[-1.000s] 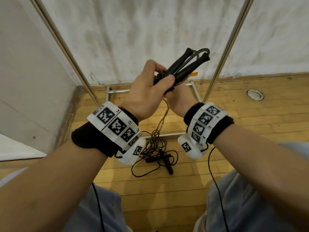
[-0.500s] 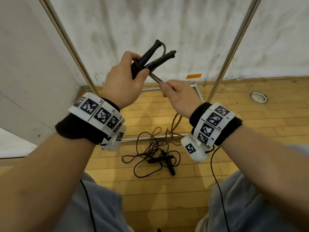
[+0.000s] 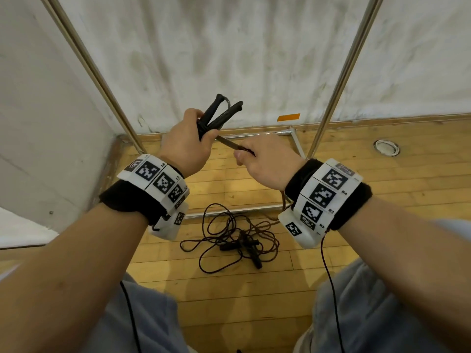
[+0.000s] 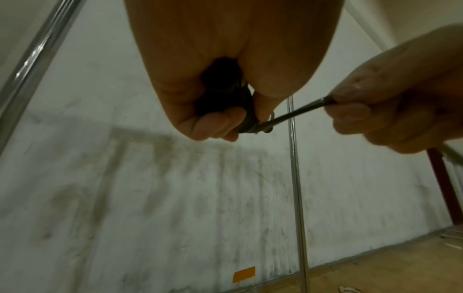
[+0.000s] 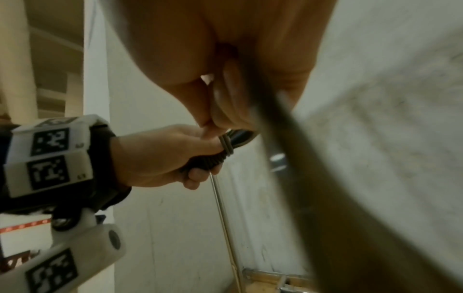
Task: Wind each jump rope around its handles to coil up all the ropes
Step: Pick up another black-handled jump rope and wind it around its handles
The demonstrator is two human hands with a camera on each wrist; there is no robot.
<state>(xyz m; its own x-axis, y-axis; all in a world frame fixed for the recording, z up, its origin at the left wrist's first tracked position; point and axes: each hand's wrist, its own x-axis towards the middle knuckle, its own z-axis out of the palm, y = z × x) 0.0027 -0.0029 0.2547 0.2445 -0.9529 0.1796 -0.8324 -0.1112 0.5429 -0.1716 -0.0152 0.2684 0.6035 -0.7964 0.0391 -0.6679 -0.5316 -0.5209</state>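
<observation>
My left hand (image 3: 187,142) grips two black jump-rope handles (image 3: 220,115) held together, their ends pointing up and to the right. A few turns of dark rope (image 4: 249,123) wrap the handles near my fingers. My right hand (image 3: 265,161) pinches the taut rope (image 3: 228,143) a short way from the handles; the same stretch of rope (image 4: 298,113) shows in the left wrist view. The rest of it drops behind my right wrist to the floor. A second jump rope (image 3: 229,236) lies in a loose tangle on the wooden floor, its black handles (image 3: 248,248) among the loops.
Two slanted metal poles (image 3: 341,72) and a floor frame (image 3: 293,138) stand before a stained white wall (image 3: 216,47). An orange tape mark (image 3: 288,117) sits low on the wall. A round floor fitting (image 3: 386,147) lies at right. My knees fill the bottom edge.
My left hand carried the handles to the left and a little down. My right hand drew away from them to the right, pulling a stretch of rope taut between the hands.
</observation>
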